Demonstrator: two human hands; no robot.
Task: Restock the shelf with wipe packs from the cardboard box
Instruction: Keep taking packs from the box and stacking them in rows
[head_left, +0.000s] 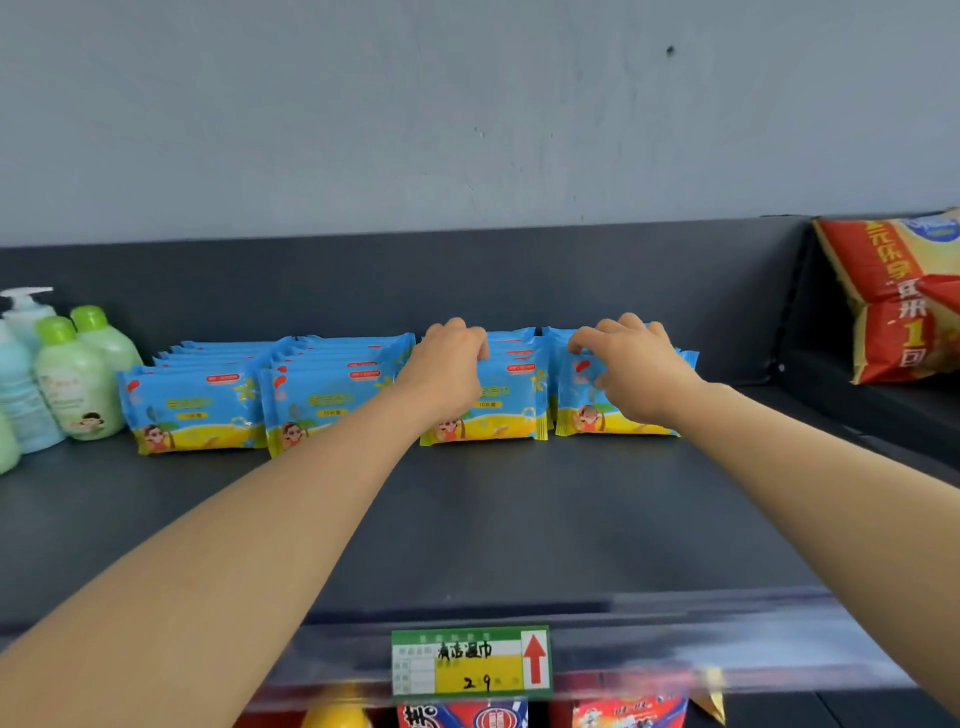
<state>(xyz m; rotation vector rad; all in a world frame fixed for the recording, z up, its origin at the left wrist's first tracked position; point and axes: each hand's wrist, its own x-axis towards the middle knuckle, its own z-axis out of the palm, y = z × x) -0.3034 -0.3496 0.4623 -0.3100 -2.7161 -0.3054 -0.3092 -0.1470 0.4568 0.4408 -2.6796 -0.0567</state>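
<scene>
Found the fingers (470, 340) of the left hand (447, 371) close together and curled down over the top edge of the third row (498, 415) of wipe packs, counted from the left; could not see the thumb. Found the fingers (587, 338) of the right hand (636, 371) bent and slightly spread over the top of the fourth row (582, 418), with the thumb against the blue face of the front pack. Noted both forearms bare, reaching in from the near edge. Recorded four rows of blue-and-yellow packs standing upright, side by side, toward the back of the dark shelf (519, 530): first row (192, 410) and second row (322, 405) left of the hands, untouched. Logged green and pale blue bottles (78, 384) just left of the first row. Logged a red and yellow bag (904, 296) well off to the right, on a neighbouring shelf section. Noted a green and yellow price tag (470, 662) with a red arrow on the shelf's front rail, and a grey wall (467, 104) behind.
</scene>
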